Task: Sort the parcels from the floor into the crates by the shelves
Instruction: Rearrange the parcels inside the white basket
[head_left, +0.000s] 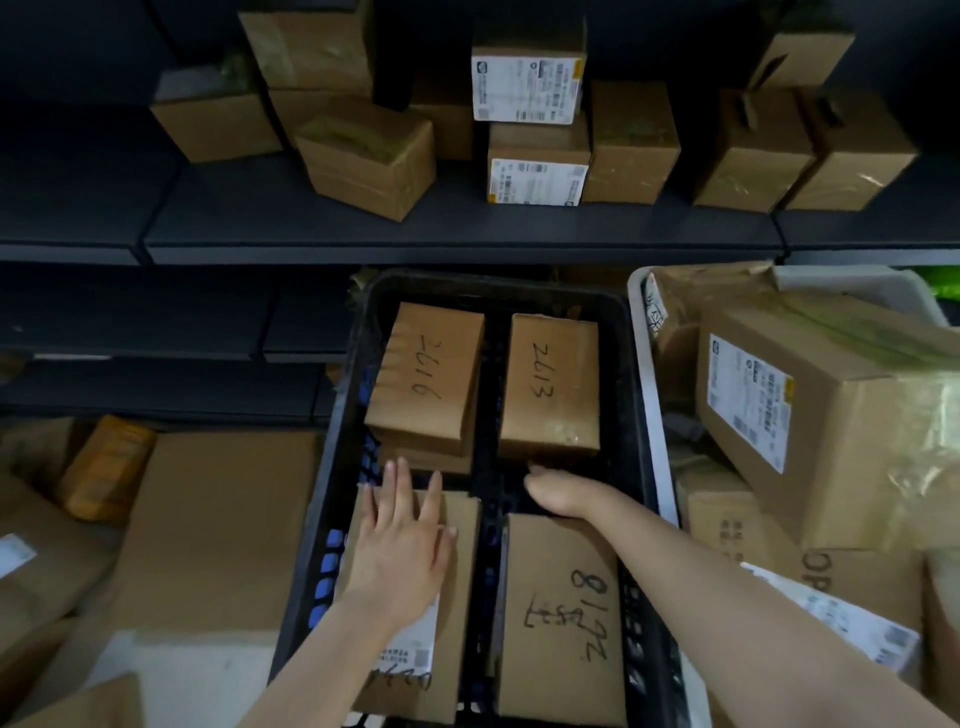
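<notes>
My left hand (402, 540) lies flat, fingers spread, on the near-left box (415, 597) in the black crate (493, 291). It presses rather than grips; nothing is closed in it. This box runs lengthwise away from me, its far edge just under my fingertips.

Beyond it sits the box marked 2616 (426, 379), also lengthwise, with a narrow gap between the two. Across the middle gap stands the box marked 2613 (550, 384), parallel to it.

My right hand (558, 496) reaches over the far end of the near-right box (561, 613), fingers curled down into the gap between that box and 2613. I cannot tell whether they clasp the box's edge or only rest there; the fingertips are hidden.

So the crate holds four boxes in two rows, all with long axes pointing toward the shelves (415, 249). I judge the next move is to square the near pair; each hand is already on its own box.

More parcels wait in the white crate (636, 312) to my right.
</notes>
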